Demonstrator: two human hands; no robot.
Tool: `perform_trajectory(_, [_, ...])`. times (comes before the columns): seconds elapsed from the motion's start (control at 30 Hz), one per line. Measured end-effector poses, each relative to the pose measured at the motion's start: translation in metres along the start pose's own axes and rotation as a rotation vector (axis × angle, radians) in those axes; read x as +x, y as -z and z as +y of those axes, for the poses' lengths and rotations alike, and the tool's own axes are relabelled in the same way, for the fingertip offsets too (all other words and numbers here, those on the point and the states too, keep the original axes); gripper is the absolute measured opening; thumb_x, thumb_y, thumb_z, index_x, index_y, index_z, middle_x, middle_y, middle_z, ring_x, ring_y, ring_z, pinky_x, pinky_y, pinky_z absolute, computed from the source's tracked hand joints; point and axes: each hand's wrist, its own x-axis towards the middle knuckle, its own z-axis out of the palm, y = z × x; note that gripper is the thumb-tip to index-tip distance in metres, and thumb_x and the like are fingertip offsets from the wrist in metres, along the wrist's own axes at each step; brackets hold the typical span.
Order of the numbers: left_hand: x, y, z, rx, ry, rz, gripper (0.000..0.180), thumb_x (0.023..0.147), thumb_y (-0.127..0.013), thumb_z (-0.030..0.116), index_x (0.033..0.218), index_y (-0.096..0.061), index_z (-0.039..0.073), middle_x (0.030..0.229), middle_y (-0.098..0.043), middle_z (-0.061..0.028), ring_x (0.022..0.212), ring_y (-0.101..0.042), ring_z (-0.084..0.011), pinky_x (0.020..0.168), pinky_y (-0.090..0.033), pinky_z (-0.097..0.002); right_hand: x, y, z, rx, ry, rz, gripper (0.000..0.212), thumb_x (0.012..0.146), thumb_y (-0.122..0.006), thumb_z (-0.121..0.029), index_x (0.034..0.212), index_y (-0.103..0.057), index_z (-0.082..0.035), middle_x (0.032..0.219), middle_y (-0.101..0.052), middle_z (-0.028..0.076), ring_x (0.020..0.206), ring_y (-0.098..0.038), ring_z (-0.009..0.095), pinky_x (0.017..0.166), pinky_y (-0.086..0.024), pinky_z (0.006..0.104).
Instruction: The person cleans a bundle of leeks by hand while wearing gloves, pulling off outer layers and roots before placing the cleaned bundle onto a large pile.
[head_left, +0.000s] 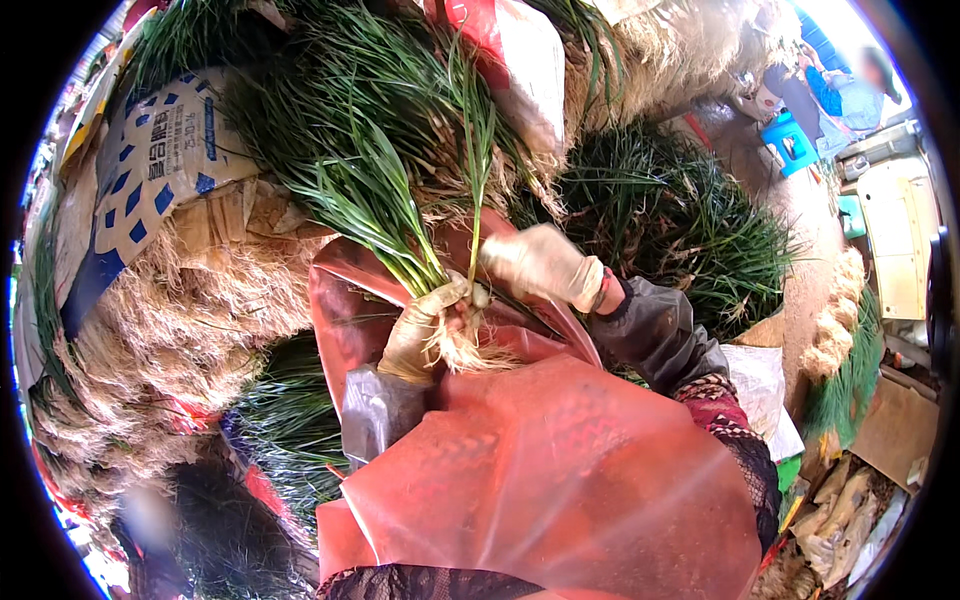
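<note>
My left hand (425, 325), in a dirty pale glove, grips a bunch of long green grass-like plants (375, 205) at the base, where pale stringy roots (470, 350) hang out. My right hand (540, 262), also gloved, pinches a single thin green stalk (478, 150) beside that bunch, close to its root end. Both hands work just above a red plastic apron (540, 480) spread over my lap. Dark sleeves cover my forearms.
Heaps of the same green plants with tangled roots (180, 320) lie all around. A white and blue printed sack (160, 150) sits at upper left, a red and white bag (520, 50) at top. A blue stool (790, 140) and a person stand at upper right.
</note>
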Motion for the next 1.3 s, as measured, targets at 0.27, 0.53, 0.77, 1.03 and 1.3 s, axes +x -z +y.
perform_trajectory(0.27, [-0.024,-0.019,0.090,0.135,-0.593,-0.259,0.019,0.089,-0.059,0.022,0.093,-0.056,0.003,0.078,-0.058,-0.0085,0.057,-0.054,-0.0108,0.051,-0.045,-0.0193,0.038,0.069,0.078,-1.146,-0.193,0.498,0.080,0.080,-0.061,-0.052,0.137,-0.036,-0.002,0.126,-0.052,0.021,0.108,-0.055,0.033,0.087,-0.045,0.0409])
perform_trajectory(0.53, [-0.045,-0.146,0.233,0.354,-1.095,-0.411,0.029,0.089,-0.060,0.023,0.106,-0.052,0.001,0.076,-0.055,-0.0054,0.061,-0.054,-0.0121,0.064,-0.050,-0.0218,0.106,0.072,0.132,-0.850,-0.395,0.435,0.053,0.084,-0.065,-0.025,0.125,-0.047,0.003,0.087,-0.066,0.018,0.084,-0.064,0.031,0.074,-0.052,0.0391])
perform_trajectory(0.77, [0.024,-0.054,0.173,0.176,-0.789,0.083,0.047,0.088,-0.063,0.026,0.123,-0.047,-0.001,0.091,-0.063,-0.0081,0.069,-0.064,-0.0121,0.055,-0.055,-0.0214,0.123,0.125,0.006,-0.174,-0.037,0.305,0.035,0.092,-0.051,-0.014,0.124,-0.050,0.002,0.097,-0.064,0.015,0.092,-0.061,0.017,0.072,-0.050,0.0268])
perform_trajectory(1.03, [0.028,0.016,0.078,-0.061,-0.478,-0.104,0.030,0.087,-0.061,0.019,0.114,-0.057,0.005,0.088,-0.063,-0.0052,0.076,-0.061,-0.0172,0.067,-0.053,-0.0277,0.109,0.137,0.044,0.623,-0.268,-0.013,0.024,0.094,-0.051,-0.014,0.114,-0.054,-0.001,0.093,-0.066,0.010,0.062,-0.062,0.015,0.056,-0.052,0.0278])
perform_trajectory(1.3, [0.024,-0.067,0.198,-0.038,-0.727,-0.281,0.018,0.087,-0.062,0.013,0.100,-0.062,0.001,0.087,-0.068,-0.0100,0.082,-0.067,-0.0189,0.066,-0.059,-0.0307,0.082,0.137,-0.006,0.107,-0.215,0.213,0.020,0.091,-0.056,-0.015,0.100,-0.063,0.000,0.087,-0.067,0.006,0.058,-0.060,0.014,0.056,-0.049,0.0277])
